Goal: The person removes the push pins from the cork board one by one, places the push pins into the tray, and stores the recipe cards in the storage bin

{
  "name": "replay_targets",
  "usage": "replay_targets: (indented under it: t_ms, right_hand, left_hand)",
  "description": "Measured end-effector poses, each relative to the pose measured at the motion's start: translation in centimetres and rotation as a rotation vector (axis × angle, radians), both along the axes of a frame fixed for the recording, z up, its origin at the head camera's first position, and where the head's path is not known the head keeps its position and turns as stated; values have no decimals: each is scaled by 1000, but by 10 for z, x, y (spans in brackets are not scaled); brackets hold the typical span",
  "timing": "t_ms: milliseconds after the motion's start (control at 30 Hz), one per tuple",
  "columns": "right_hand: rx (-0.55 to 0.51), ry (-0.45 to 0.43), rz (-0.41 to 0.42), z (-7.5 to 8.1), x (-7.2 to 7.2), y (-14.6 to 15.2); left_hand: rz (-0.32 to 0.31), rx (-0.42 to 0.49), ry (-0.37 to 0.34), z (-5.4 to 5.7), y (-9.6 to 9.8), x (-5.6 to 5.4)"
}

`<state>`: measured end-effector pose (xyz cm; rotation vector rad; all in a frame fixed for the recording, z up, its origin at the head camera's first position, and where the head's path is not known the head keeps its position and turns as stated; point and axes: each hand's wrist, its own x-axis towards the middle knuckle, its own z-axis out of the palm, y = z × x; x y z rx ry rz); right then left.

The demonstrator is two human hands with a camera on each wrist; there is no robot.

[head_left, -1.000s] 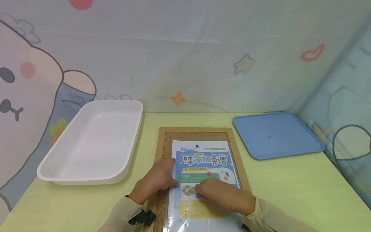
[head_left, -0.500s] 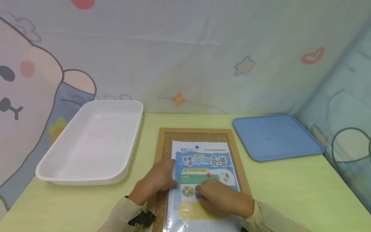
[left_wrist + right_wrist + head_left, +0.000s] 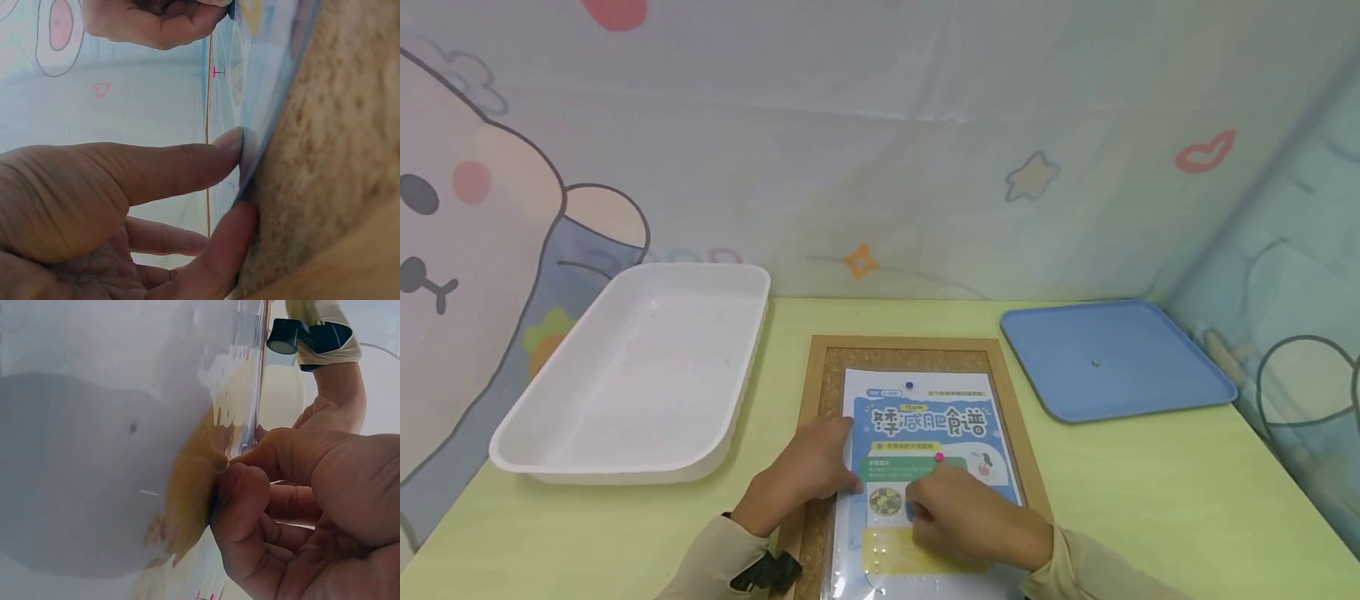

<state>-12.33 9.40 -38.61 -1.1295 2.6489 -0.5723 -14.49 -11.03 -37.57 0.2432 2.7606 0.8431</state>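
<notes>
A printed poster [image 3: 917,423] in clear, shiny plastic lies over a wood-framed corkboard [image 3: 917,343]. One blue pushpin [image 3: 909,385] sits near its top edge, and a pink pushpin [image 3: 939,457] stands in its middle. With thumb and index finger, my left hand [image 3: 816,462] pinches the poster's left edge, which lifts slightly off the cork [image 3: 337,137] in the left wrist view. My right hand [image 3: 966,512] is curled just below the pink pin, thumb and index pinching a small dark blue thing [image 3: 232,10] that looks like a pushpin. Its fingertips mostly hide it.
A deep white tray [image 3: 625,467] stands on the left of the pale green table [image 3: 1135,500]. At the back right lies a flat blue tray [image 3: 1120,342] with a tiny speck on it. A printed curtain [image 3: 880,125] hangs behind and along the sides.
The head view has tilted slightly, so the scene sits a little lower. Both hands keep their places on the poster, with almost no visible movement.
</notes>
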Motion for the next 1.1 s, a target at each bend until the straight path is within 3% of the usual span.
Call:
replay_targets:
  t_ms: [233,600,800,1100]
  right_hand:
    - [-30,-97,-40,0,-1,0]
    - [-65,-103,-9,-2,-3,5]
    - [-108,-156,-10,2,-3,8]
    - [-168,-109,3,3,-8,15]
  left_hand:
    - [-1,-2,4,-1,1,-1]
    - [-9,0,6,0,0,0]
    - [-6,-1,-1,0,0,0]
    - [-9,-12,8,-1,0,-1]
